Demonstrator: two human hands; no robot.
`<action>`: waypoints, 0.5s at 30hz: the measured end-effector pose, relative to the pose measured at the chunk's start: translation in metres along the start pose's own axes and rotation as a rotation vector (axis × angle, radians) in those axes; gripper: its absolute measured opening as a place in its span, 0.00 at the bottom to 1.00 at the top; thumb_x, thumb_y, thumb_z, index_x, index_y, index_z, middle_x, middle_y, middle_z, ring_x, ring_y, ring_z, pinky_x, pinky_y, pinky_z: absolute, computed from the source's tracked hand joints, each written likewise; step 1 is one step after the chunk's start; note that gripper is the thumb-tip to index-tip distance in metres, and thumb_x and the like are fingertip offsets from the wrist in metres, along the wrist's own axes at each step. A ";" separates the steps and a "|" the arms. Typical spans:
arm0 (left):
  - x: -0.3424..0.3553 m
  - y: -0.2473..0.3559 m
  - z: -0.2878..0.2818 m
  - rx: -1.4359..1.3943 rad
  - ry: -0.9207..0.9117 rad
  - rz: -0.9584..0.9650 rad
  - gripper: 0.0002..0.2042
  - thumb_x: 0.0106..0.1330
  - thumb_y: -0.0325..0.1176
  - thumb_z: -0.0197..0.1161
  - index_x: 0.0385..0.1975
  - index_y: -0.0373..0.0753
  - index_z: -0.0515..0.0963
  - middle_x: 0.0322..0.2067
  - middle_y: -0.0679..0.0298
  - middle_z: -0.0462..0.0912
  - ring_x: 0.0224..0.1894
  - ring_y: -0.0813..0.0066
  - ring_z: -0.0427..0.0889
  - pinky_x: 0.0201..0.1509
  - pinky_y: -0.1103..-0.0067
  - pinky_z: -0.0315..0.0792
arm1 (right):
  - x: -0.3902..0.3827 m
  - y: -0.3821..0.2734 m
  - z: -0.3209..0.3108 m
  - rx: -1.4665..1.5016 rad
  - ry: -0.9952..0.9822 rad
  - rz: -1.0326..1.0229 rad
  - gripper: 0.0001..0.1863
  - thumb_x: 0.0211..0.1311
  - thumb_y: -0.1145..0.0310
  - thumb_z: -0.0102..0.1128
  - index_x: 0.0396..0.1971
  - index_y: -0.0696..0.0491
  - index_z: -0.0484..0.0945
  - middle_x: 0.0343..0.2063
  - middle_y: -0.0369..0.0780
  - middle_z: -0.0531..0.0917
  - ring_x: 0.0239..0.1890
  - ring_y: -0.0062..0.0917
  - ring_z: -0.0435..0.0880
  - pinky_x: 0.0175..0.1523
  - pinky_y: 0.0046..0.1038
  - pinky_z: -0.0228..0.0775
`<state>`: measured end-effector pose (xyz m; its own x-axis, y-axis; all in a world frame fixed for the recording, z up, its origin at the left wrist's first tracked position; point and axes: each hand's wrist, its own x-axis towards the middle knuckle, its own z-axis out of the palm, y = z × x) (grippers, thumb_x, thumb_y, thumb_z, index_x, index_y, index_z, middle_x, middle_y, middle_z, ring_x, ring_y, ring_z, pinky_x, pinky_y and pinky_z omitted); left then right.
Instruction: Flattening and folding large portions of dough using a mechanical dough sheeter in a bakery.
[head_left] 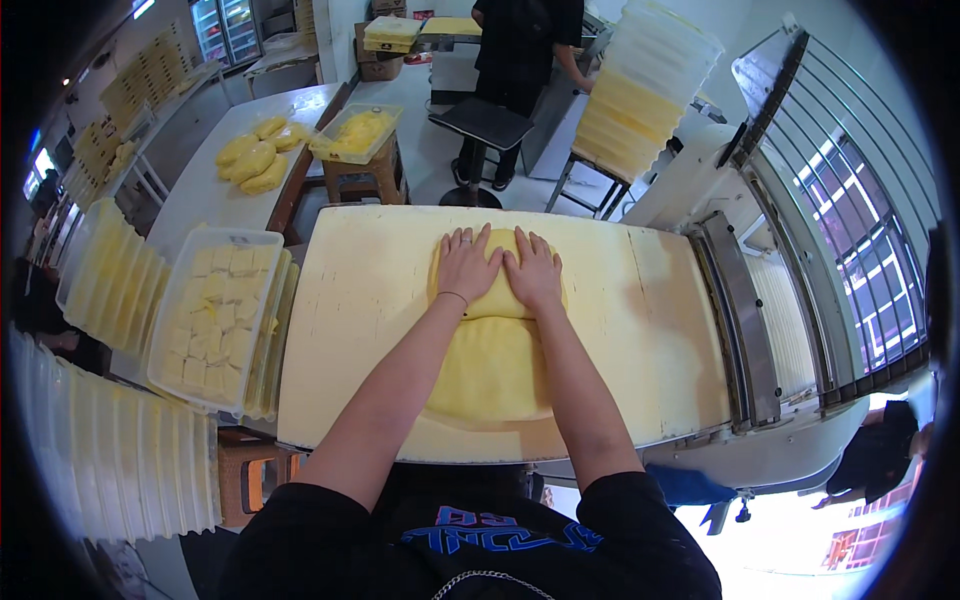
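Both hands, the left hand (466, 264) and right hand (533, 272), lie flat and spread, side by side, pressing the far end of a yellow dough slab (492, 365). The slab rests mid-tabletop (350, 330), with a tray of cut dough blocks (215, 318) to the left.

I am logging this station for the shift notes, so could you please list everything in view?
Dough slab: one, yellow, middle of the work board, far end folded over.
Work board: one, cream, in front of the person.
Tray of cut dough squares: one, clear with pale yellow pieces, left of the board.
Empty tray stacks: several, translucent white, lower left.
Dough lumps: several, yellow, on the far left table.
Tub of dough: one, clear, on a wooden stool.
Black stool: one, behind the board.
Dough sheeter: one, grey, right.
Co-worker: one, dark clothes, far back.
Left hand: flat on the fold.
Right hand: flat on the fold.
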<state>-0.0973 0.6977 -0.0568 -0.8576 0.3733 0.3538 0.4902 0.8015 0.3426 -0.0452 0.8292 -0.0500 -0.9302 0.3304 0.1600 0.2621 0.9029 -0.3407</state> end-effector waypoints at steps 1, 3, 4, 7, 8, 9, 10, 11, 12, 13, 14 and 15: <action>0.000 0.000 0.001 0.009 0.015 0.004 0.29 0.69 0.52 0.46 0.64 0.42 0.69 0.57 0.50 0.74 0.63 0.53 0.66 0.70 0.62 0.50 | 0.001 0.001 0.002 0.005 0.005 -0.003 0.33 0.68 0.44 0.39 0.69 0.43 0.61 0.68 0.42 0.64 0.72 0.34 0.57 0.72 0.47 0.45; -0.001 0.000 0.003 0.027 0.047 0.015 0.28 0.69 0.52 0.46 0.64 0.42 0.69 0.57 0.51 0.74 0.62 0.53 0.68 0.70 0.63 0.51 | 0.002 0.004 0.005 0.015 0.018 -0.006 0.33 0.68 0.44 0.39 0.69 0.43 0.62 0.68 0.42 0.64 0.72 0.35 0.57 0.72 0.47 0.45; 0.000 0.002 0.004 0.036 0.064 0.022 0.28 0.69 0.52 0.46 0.64 0.43 0.69 0.57 0.51 0.74 0.61 0.54 0.68 0.69 0.63 0.52 | 0.003 0.006 0.005 0.019 0.026 -0.007 0.33 0.67 0.44 0.40 0.69 0.43 0.62 0.68 0.42 0.65 0.72 0.35 0.57 0.72 0.47 0.45; 0.006 0.001 0.001 0.031 0.052 0.021 0.28 0.69 0.52 0.46 0.64 0.43 0.69 0.58 0.51 0.74 0.61 0.54 0.68 0.70 0.63 0.51 | 0.006 0.003 0.001 0.060 0.064 -0.036 0.33 0.66 0.46 0.43 0.68 0.44 0.63 0.66 0.42 0.66 0.70 0.35 0.61 0.71 0.46 0.48; 0.005 0.000 0.000 0.024 0.048 0.016 0.28 0.69 0.52 0.46 0.64 0.43 0.69 0.58 0.51 0.74 0.62 0.54 0.68 0.70 0.63 0.51 | 0.003 0.003 -0.001 0.075 0.082 -0.053 0.33 0.66 0.46 0.45 0.68 0.44 0.64 0.66 0.43 0.67 0.69 0.35 0.62 0.70 0.46 0.49; 0.001 -0.001 -0.001 0.015 0.046 0.011 0.28 0.69 0.52 0.46 0.64 0.43 0.69 0.58 0.51 0.74 0.62 0.54 0.67 0.70 0.63 0.51 | -0.002 0.003 -0.003 0.087 0.101 -0.071 0.33 0.65 0.47 0.47 0.68 0.44 0.64 0.65 0.43 0.68 0.68 0.35 0.64 0.69 0.46 0.50; 0.004 0.001 -0.002 0.004 0.057 0.018 0.28 0.69 0.52 0.46 0.64 0.43 0.69 0.58 0.51 0.74 0.62 0.54 0.67 0.70 0.63 0.51 | 0.002 0.008 -0.009 0.116 0.022 -0.070 0.33 0.65 0.47 0.50 0.67 0.45 0.65 0.64 0.43 0.69 0.67 0.36 0.65 0.68 0.46 0.53; 0.003 0.002 -0.003 -0.005 0.032 0.010 0.28 0.69 0.52 0.46 0.65 0.43 0.68 0.59 0.51 0.73 0.63 0.54 0.66 0.71 0.62 0.50 | 0.007 0.015 -0.017 0.143 -0.057 -0.069 0.33 0.64 0.47 0.52 0.66 0.46 0.66 0.64 0.43 0.70 0.66 0.37 0.67 0.67 0.45 0.56; 0.004 0.002 -0.003 -0.014 0.007 0.005 0.29 0.69 0.52 0.46 0.65 0.43 0.68 0.59 0.51 0.73 0.64 0.53 0.65 0.71 0.62 0.49 | 0.018 0.023 -0.035 0.129 -0.042 -0.069 0.33 0.64 0.47 0.52 0.66 0.46 0.66 0.64 0.43 0.70 0.66 0.37 0.67 0.67 0.45 0.56; 0.000 0.002 -0.002 -0.023 -0.025 -0.002 0.29 0.69 0.52 0.46 0.65 0.43 0.67 0.59 0.51 0.73 0.65 0.53 0.65 0.72 0.62 0.48 | 0.027 0.030 -0.063 0.139 0.004 -0.115 0.32 0.63 0.48 0.55 0.65 0.46 0.67 0.63 0.44 0.71 0.64 0.39 0.69 0.65 0.44 0.59; 0.001 0.002 -0.002 -0.032 -0.057 -0.008 0.29 0.69 0.52 0.46 0.66 0.43 0.67 0.59 0.50 0.72 0.66 0.53 0.64 0.72 0.61 0.48 | 0.038 0.035 -0.093 0.147 0.050 -0.162 0.31 0.63 0.49 0.57 0.63 0.47 0.68 0.62 0.44 0.72 0.63 0.41 0.70 0.64 0.43 0.62; -0.005 -0.006 -0.001 -0.033 -0.068 -0.015 0.29 0.69 0.52 0.46 0.66 0.43 0.67 0.59 0.50 0.72 0.66 0.53 0.64 0.72 0.61 0.48 | 0.035 0.013 -0.145 -0.022 0.192 -0.088 0.30 0.62 0.51 0.60 0.60 0.50 0.69 0.59 0.45 0.74 0.59 0.45 0.73 0.62 0.41 0.64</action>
<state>-0.0963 0.6907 -0.0600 -0.8729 0.3933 0.2888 0.4813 0.7915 0.3767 -0.0365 0.8926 0.0857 -0.8841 0.2942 0.3629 0.1891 0.9357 -0.2979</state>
